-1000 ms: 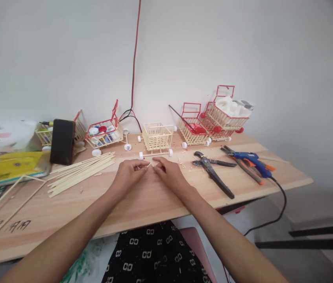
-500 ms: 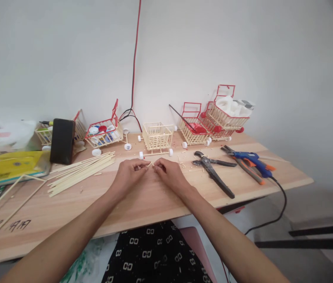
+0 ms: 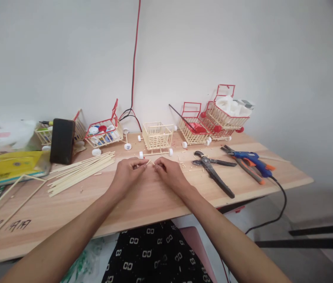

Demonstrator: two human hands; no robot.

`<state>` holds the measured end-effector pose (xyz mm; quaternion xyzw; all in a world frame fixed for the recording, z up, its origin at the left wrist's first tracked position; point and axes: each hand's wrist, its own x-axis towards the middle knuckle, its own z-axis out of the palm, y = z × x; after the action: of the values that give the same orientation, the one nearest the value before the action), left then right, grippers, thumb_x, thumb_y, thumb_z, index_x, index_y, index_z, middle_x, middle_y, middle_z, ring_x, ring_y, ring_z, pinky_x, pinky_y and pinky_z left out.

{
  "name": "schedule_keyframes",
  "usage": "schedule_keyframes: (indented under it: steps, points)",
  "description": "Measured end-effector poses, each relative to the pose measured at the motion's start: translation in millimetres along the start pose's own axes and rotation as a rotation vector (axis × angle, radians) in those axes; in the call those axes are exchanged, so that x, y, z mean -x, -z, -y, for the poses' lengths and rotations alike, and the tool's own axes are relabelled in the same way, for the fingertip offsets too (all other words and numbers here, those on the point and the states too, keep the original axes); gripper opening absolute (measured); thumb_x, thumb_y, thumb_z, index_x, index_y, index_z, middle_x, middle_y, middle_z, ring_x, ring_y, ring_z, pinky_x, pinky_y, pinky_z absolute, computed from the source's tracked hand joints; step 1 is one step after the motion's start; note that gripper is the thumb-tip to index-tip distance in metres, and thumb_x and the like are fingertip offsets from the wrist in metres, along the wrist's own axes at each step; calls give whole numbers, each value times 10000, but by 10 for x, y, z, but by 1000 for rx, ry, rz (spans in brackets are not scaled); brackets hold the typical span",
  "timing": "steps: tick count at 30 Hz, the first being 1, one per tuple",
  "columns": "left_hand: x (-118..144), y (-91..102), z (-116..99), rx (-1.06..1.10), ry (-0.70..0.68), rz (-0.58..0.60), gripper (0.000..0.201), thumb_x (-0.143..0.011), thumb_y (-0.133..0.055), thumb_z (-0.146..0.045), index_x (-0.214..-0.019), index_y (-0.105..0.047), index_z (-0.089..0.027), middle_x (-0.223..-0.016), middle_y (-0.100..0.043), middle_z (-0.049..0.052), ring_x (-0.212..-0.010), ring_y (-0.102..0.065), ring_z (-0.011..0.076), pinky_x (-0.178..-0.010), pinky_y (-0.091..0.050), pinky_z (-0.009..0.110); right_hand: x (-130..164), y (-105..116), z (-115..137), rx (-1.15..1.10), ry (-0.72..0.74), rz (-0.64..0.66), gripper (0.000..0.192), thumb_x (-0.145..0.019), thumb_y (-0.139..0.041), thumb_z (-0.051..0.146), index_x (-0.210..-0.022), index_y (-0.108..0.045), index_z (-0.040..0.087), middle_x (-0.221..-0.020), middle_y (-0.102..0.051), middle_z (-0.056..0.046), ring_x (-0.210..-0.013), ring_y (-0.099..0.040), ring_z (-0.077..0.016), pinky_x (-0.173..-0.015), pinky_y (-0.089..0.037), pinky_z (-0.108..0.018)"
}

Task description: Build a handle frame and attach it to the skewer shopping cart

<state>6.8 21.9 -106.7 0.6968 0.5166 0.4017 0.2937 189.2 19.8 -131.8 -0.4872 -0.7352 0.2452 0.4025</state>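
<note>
My left hand (image 3: 129, 171) and my right hand (image 3: 168, 173) meet fingertip to fingertip over the middle of the wooden table (image 3: 143, 200). Between them they pinch a short pale stick piece (image 3: 150, 162). Just behind the hands stands a small unpainted stick cart (image 3: 157, 136) with white wheels. A bundle of long pale sticks (image 3: 80, 171) lies to the left of my left hand.
Black pliers (image 3: 212, 169) and a blue glue gun (image 3: 252, 159) with its black cord lie to the right. Red-trimmed stick carts (image 3: 213, 118) stand at the back right, another cart (image 3: 103, 131) with bottle caps at the back left. A black phone (image 3: 62, 141) stands upright by yellow packets (image 3: 10, 167).
Both hands have edged slightly away from me toward the unpainted cart, fingertips still together on the short stick piece. Nothing else has moved.
</note>
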Motion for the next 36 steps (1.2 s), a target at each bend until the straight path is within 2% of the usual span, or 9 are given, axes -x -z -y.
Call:
schedule_keyframes:
  steps: [18, 36]
  points:
    - [-6, 12, -18, 1, -10, 43, 219, -756, -634, -150, -931, -766, -161, -969, -756, 63, -919, -700, 240, -840, -527, 340, -2, 12, -3, 24, 20, 6, 88, -854, -542, 182, -804, -614, 182, -700, -615, 22, -649, -528, -116, -626, -363, -219]
    - [-11, 11, 1, -13, -53, 77, 219, -778, -614, -133, -927, -768, -183, -923, -762, 57, -842, -692, 219, -742, -496, 321, 11, 9, -8, 22, 37, 9, 86, -846, -540, 163, -796, -605, 188, -695, -602, 23, -655, -526, -122, -645, -367, -225]
